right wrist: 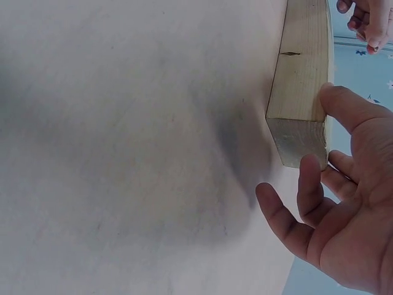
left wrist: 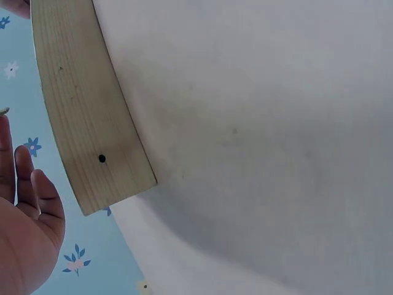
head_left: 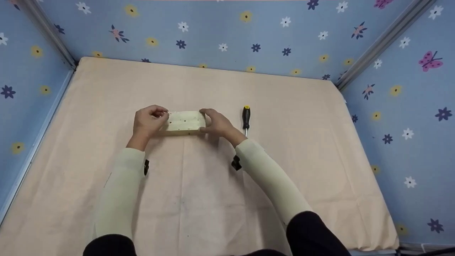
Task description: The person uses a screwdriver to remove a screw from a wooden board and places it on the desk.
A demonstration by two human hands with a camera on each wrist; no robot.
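Note:
A pale wooden block (head_left: 185, 121) with several small dark holes in its top lies on the cloth between both hands. My right hand (head_left: 217, 123) holds its right end, the thumb at the near edge and a finger at the far edge. In the right wrist view, the other fingers (right wrist: 279, 215) spread loosely past the block's end. Over the block's left end, my left hand (head_left: 148, 121) pinches a small thing between thumb and fingertip. In the left wrist view only the thin yellowish tip of a screw (left wrist: 5, 111) shows; the rest is out of frame.
A screwdriver (head_left: 246, 118) with a black and yellow handle lies just right of the right hand, its shaft partly behind the right wrist. A beige cloth (head_left: 302, 142) covers the table. Blue flowered panels (head_left: 220, 32) stand at the back and both sides.

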